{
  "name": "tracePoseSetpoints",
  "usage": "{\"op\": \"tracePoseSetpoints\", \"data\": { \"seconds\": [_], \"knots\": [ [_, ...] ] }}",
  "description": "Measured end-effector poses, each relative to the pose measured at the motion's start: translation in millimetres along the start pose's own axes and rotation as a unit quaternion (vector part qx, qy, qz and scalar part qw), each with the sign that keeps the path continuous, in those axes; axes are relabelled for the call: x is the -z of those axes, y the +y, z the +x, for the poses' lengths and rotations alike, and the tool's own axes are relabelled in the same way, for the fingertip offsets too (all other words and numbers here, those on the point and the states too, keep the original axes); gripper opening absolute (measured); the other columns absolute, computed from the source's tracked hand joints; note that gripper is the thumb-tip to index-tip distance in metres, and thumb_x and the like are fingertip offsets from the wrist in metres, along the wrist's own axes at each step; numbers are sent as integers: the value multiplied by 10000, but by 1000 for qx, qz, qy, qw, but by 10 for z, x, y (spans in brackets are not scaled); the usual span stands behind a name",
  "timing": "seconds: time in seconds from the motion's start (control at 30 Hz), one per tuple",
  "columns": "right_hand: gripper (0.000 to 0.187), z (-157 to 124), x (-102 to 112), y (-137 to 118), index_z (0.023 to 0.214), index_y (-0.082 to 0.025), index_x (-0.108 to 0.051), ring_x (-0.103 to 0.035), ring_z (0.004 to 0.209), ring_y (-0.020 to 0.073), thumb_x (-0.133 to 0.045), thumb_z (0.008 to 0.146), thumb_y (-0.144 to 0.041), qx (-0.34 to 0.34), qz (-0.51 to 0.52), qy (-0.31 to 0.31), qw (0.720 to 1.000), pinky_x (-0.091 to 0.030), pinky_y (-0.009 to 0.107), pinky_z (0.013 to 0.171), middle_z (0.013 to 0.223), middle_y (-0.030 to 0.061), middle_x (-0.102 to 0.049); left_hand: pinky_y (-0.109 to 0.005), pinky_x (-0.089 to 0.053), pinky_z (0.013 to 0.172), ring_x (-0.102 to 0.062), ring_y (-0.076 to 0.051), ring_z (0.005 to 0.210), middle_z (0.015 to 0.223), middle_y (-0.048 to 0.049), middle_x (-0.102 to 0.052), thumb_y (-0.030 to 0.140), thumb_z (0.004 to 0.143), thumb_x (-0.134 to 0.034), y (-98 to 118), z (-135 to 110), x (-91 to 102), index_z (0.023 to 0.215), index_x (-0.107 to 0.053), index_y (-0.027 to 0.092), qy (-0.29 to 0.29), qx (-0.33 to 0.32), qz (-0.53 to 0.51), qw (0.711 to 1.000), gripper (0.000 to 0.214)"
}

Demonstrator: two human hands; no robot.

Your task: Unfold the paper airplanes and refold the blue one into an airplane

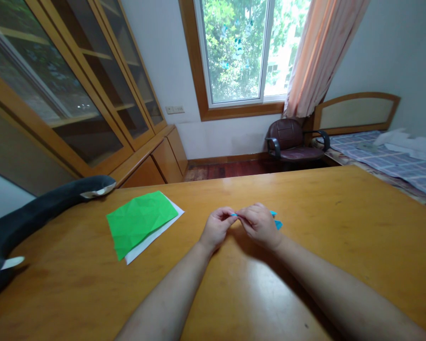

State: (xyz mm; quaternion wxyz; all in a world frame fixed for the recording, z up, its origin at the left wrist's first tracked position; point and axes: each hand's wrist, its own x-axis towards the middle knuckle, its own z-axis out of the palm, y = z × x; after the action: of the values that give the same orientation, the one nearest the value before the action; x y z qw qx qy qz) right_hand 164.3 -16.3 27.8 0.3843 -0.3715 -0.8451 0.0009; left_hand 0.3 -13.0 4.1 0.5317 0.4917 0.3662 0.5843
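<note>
Above the middle of the wooden table (284,199), my left hand (216,228) and my right hand (260,226) meet at the fingertips. Both pinch a small piece of blue paper (234,215), most of which the fingers cover. More blue paper (278,224) shows just beyond my right hand; whether it joins the pinched piece I cannot tell. Off to the left of my hands lies a creased green sheet of paper (142,222) on top of a white sheet (155,237).
A dark plush toy (49,201) with white parts stretches along the table's left side. Past the far edge stand a glass-doored cabinet (92,61), a maroon armchair (287,139) and a bed (394,147) with a checked cover. A window (234,52) is behind.
</note>
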Motion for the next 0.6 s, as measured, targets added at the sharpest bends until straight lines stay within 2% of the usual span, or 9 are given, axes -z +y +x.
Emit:
{"op": "tracePoseSetpoints", "data": {
  "seconds": [0.13,0.3,0.43,0.6],
  "knots": [
    [198,1,5,-3,841,-191,-686,-574,661,148,-502,913,-202,-2,11,5,1000,-330,291,693,725,32,-708,-281,-488,774,-576,-128,751,753,-1,-638,395,607,-835,31,1,-9,690,-631,163,-17,-14,-5,1000,320],
    [192,-6,3,34,808,-195,-678,-577,653,141,-509,898,-195,-4,-4,-12,1000,-318,293,685,738,33,-710,-284,-495,749,-587,-141,742,768,-17,-657,403,605,-833,118,8,-2,766,-657,162,-15,-7,58,998,339],
    [199,-10,1,57,790,-197,-677,-576,662,142,-503,886,-188,3,-21,-23,1000,-305,295,683,741,38,-705,-284,-489,721,-588,-151,718,743,-36,-668,386,654,-801,156,26,22,730,-681,155,-42,-25,116,992,271],
    [201,-6,13,64,759,-196,-669,-565,665,140,-506,877,-193,12,-33,-29,999,-286,301,677,736,36,-698,-272,-478,706,-583,-149,700,724,-37,-670,342,685,-779,153,42,46,702,-690,155,-50,-42,156,986,208]
  ]
}}
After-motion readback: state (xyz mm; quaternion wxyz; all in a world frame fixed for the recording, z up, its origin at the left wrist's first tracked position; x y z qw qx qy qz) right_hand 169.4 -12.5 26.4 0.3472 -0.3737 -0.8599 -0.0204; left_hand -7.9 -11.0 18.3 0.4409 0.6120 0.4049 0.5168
